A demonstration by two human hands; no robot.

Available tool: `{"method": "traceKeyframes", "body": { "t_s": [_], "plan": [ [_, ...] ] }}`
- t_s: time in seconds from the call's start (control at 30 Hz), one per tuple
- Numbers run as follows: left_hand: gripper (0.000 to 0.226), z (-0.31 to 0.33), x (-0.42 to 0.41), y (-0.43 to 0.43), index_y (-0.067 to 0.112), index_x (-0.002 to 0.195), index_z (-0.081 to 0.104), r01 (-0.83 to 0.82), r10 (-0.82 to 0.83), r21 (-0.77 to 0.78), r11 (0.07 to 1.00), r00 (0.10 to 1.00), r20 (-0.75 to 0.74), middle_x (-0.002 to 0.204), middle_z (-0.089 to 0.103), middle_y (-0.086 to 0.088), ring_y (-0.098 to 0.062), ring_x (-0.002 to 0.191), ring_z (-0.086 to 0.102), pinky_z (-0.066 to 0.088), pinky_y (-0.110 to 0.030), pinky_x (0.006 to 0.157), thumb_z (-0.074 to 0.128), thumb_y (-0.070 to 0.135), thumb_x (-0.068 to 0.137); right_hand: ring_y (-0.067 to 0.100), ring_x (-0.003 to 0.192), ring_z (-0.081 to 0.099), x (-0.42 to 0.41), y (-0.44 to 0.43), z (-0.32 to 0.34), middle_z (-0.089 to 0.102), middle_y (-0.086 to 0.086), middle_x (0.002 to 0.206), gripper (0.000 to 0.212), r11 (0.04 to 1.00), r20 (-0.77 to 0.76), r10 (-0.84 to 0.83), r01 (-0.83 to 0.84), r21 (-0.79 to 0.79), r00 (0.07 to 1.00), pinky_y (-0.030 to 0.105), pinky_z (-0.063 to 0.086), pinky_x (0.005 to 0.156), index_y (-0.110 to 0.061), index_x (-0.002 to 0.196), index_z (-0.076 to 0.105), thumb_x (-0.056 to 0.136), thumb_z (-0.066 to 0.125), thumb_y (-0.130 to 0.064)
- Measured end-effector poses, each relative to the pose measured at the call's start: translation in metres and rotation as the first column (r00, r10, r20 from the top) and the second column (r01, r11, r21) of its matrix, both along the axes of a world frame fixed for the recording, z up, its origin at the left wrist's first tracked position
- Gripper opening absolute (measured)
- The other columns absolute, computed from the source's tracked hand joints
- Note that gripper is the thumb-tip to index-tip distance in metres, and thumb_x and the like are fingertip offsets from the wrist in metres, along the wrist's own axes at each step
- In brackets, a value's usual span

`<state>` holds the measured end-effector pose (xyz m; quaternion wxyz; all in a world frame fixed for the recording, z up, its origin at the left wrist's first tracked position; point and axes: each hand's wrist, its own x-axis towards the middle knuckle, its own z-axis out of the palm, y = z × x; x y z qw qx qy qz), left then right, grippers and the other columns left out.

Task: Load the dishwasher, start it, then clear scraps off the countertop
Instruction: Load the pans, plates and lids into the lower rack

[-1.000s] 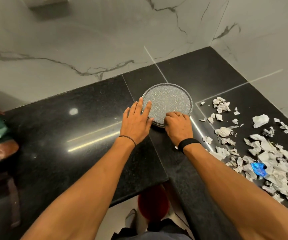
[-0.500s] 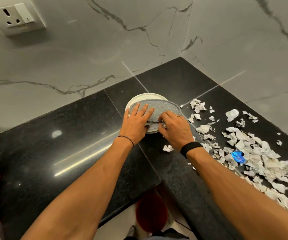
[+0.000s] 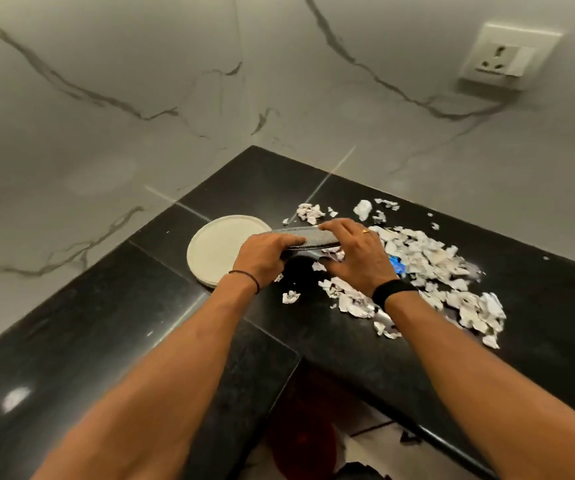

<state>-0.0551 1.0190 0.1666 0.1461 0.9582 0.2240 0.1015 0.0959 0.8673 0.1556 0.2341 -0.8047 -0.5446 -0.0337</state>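
Observation:
A grey speckled plate [image 3: 308, 237] is held edge-on a little above the black countertop [image 3: 106, 323]. My left hand [image 3: 263, 258] grips its near left rim and my right hand [image 3: 357, 256] grips its right rim. A cream plate [image 3: 215, 249] lies flat on the counter just left of the hands. Several torn white paper scraps [image 3: 428, 268] with one blue piece [image 3: 396, 263] are spread over the counter to the right, some under the lifted plate.
Marble walls meet in a corner behind the counter, with a wall socket [image 3: 507, 57] at the upper right. The counter has an inner corner edge [image 3: 299, 355] near me, and a red object [image 3: 303, 434] stands on the floor below.
Both hands lifted the grey plate off the cream plate and carried it right, over the scraps. The view has swung to the right.

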Motion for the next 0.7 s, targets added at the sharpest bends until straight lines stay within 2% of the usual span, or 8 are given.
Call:
{"method": "traceKeyframes", "body": {
  "t_s": [0.1,0.27,0.4,0.47,0.57,0.63,0.7],
  "plan": [
    [0.043,0.009,0.006,-0.019,0.035,0.139,0.061,0.158,-0.158,-0.030,0.987,0.987,-0.014,0.129,0.070,-0.004,-0.031,0.116,0.064,0.051,-0.039,0.098,0.064,0.023,0.097,0.020,0.127,0.053,-0.004,-0.037,0.012,0.055,-0.004,0.136,0.071,0.994,0.027,-0.098,0.099,-0.040,0.995,0.048,0.041,0.107,-0.029,0.136,0.050,0.075,0.081,-0.042],
    [0.042,0.004,0.012,-0.064,0.042,0.137,0.060,0.368,-0.370,-0.054,0.928,0.928,-0.040,0.120,0.073,-0.004,-0.033,0.109,0.066,0.054,-0.043,0.090,0.060,0.022,0.100,0.022,0.138,0.044,-0.023,-0.103,0.020,0.048,-0.001,0.148,0.083,0.956,0.058,-0.251,0.256,-0.140,0.966,0.044,0.031,0.113,-0.029,0.147,0.042,0.076,0.080,-0.048],
    [0.040,0.006,0.017,-0.111,0.042,0.137,0.060,0.519,-0.526,-0.103,0.849,0.847,-0.069,0.115,0.075,-0.005,-0.031,0.108,0.067,0.054,-0.044,0.089,0.058,0.025,0.101,0.022,0.140,0.042,-0.046,-0.168,0.020,0.048,0.001,0.151,0.081,0.912,-0.003,-0.363,0.355,-0.206,0.932,0.043,0.030,0.117,-0.027,0.149,0.043,0.079,0.078,-0.050],
    [0.039,0.009,0.022,-0.140,0.040,0.137,0.060,0.592,-0.601,-0.123,0.797,0.797,-0.061,0.112,0.075,-0.005,-0.029,0.105,0.068,0.054,-0.040,0.088,0.058,0.026,0.101,0.021,0.138,0.046,-0.059,-0.203,0.019,0.052,0.000,0.148,0.071,0.883,-0.029,-0.433,0.417,-0.215,0.901,0.042,0.033,0.116,-0.027,0.146,0.049,0.083,0.077,-0.044],
    [0.035,0.014,0.030,-0.182,0.033,0.135,0.063,0.679,-0.686,-0.119,0.725,0.727,-0.031,0.113,0.075,-0.004,-0.025,0.104,0.067,0.048,-0.032,0.087,0.059,0.026,0.102,0.023,0.120,0.058,-0.077,-0.251,0.025,0.066,-0.001,0.131,0.039,0.801,-0.050,-0.563,0.530,-0.280,0.825,0.037,0.039,0.104,-0.034,0.134,0.062,0.095,0.065,-0.035],
    [0.033,0.017,0.034,-0.211,0.030,0.133,0.066,0.728,-0.735,-0.128,0.674,0.678,-0.018,0.114,0.075,-0.004,-0.025,0.104,0.067,0.051,-0.034,0.089,0.060,0.025,0.101,0.026,0.103,0.064,-0.092,-0.281,0.032,0.073,0.002,0.115,0.033,0.731,-0.066,-0.650,0.599,-0.326,0.757,0.037,0.047,0.090,-0.040,0.131,0.064,0.099,0.058,-0.036],
    [0.030,0.020,0.037,-0.239,0.030,0.129,0.069,0.766,-0.772,-0.126,0.631,0.635,-0.011,0.112,0.075,-0.004,-0.025,0.103,0.068,0.054,-0.038,0.090,0.063,0.026,0.099,0.026,0.099,0.067,-0.108,-0.308,0.037,0.074,0.002,0.109,0.032,0.678,-0.094,-0.713,0.649,-0.347,0.695,0.038,0.052,0.085,-0.042,0.130,0.064,0.100,0.056,-0.036]
  ]
}}
